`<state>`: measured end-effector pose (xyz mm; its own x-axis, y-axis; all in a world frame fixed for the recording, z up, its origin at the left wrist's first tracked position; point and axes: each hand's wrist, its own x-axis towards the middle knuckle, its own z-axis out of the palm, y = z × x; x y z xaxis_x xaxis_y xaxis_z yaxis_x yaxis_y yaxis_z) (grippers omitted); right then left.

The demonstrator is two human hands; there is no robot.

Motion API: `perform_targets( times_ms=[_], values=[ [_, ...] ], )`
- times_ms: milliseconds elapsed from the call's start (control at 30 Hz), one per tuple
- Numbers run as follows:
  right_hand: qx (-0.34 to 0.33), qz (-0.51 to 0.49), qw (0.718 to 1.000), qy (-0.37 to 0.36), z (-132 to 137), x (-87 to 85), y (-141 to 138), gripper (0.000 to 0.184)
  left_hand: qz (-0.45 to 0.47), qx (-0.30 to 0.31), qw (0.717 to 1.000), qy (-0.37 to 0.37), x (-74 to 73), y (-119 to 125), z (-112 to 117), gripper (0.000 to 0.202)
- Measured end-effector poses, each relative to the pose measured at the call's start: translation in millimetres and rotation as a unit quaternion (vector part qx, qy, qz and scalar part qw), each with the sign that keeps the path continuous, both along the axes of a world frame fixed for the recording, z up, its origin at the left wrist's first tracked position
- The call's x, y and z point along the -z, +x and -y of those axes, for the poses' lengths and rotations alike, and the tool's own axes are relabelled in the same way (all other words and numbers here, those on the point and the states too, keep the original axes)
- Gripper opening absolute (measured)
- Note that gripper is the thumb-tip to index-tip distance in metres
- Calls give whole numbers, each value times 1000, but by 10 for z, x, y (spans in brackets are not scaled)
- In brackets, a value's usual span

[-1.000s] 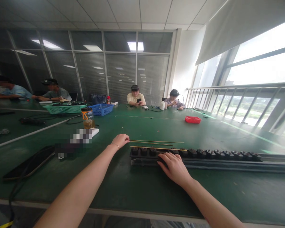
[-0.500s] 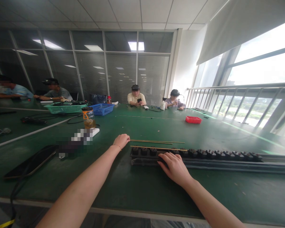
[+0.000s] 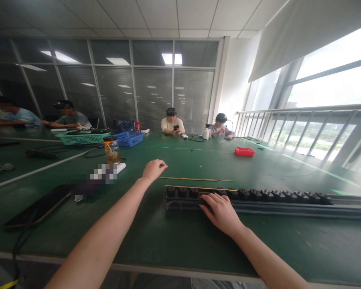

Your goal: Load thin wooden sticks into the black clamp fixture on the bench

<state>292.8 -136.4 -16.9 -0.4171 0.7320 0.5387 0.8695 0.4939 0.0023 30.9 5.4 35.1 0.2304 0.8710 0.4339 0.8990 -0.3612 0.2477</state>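
My right hand point(image 3: 221, 210) lies over a long black rail point(image 3: 182, 205), fingers across its top and thumb on the near side. Small black blocks point(image 3: 261, 194) with metal-looking tips stand in a row along the rail. One thin golden rod point(image 3: 201, 188) runs along the row's top at the left. Beyond it, thin golden rods point(image 3: 195, 179) lie close together on the table. Just above their left end is my left hand point(image 3: 154, 169), its fingers loosely curled with a small gap, and I see nothing in them.
On the green table point(image 3: 156, 241), a dark phone-like slab point(image 3: 37, 206), a jar point(image 3: 112, 150), a green basket point(image 3: 81, 138) and a blue basket point(image 3: 128, 139) are to the left. A red tray point(image 3: 244, 151) stands right of centre. Several people sit around the far side.
My left hand has let go of the golden rods' left end and risen slightly up and away, so that end now shows. The right hand stays on the rail.
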Motion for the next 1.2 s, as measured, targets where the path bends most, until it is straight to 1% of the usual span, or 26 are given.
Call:
perform_targets(
  times_ms=[33, 67, 133, 167, 233, 333, 400, 500, 533, 600, 667, 733, 833, 900, 967, 1033, 1200],
  values=[
    [-1, -1, 1000, 1, 0, -1, 2, 25, 14, 35, 999, -30, -136, 35, 57, 29],
    [-3, -1, 1000, 2, 1, -3, 5, 25, 16, 89, 993, -74, -266, 74, 125, 31],
    [-4, -1, 1000, 2, 4, -6, 9, 26, -9, 191, 968, -163, -474, 159, 276, 30],
    [-4, -1, 1000, 1, 6, -7, 10, 26, -29, 225, 954, -197, -539, 203, 350, 28],
    [-4, -3, 1000, 3, 7, -8, 12, 26, -67, 257, 934, -239, -587, 285, 474, 23],
    [-6, -3, 1000, 12, 6, -9, 11, 26, -104, 253, 932, -240, -535, 379, 570, 14],
    [-5, 1, 1000, 17, 6, -10, 7, 25, -116, 249, 935, -222, -502, 410, 584, 10],
    [-1, 3, 1000, 18, 6, -11, 1, 24, -122, 242, 946, -179, -513, 397, 548, 10],
    [0, 3, 1000, 15, 6, -11, -1, 24, -118, 228, 954, -155, -523, 374, 519, 12],
    [2, 1, 1000, 10, 6, -9, -2, 24, -102, 178, 974, -96, -522, 300, 428, 15],
    [2, 1, 1000, 7, 6, -7, -1, 24, -86, 120, 988, -54, -461, 199, 300, 18],
    [0, 1, 1000, 12, 5, -4, 4, 24, -84, 87, 991, -59, -332, 89, 157, 18],
    [1, 1, 1000, 16, 4, -3, 9, 24, -111, 86, 983, -115, -65, -40, -30, 16],
    [2, 0, 1000, 17, 4, -5, 8, 24, -120, 76, 981, -128, 101, -86, -108, 15],
    [1, -1, 1000, 14, 4, -8, 4, 24, -120, 63, 982, -131, 222, -100, -145, 16],
    [-1, -4, 1000, 10, 5, -9, -3, 24, -114, 53, 983, -130, 294, -94, -151, 16],
    [-2, -10, 1000, -7, 14, -6, -10, 24, -106, 28, 987, -119, 399, -62, -160, 17]
  ],
)
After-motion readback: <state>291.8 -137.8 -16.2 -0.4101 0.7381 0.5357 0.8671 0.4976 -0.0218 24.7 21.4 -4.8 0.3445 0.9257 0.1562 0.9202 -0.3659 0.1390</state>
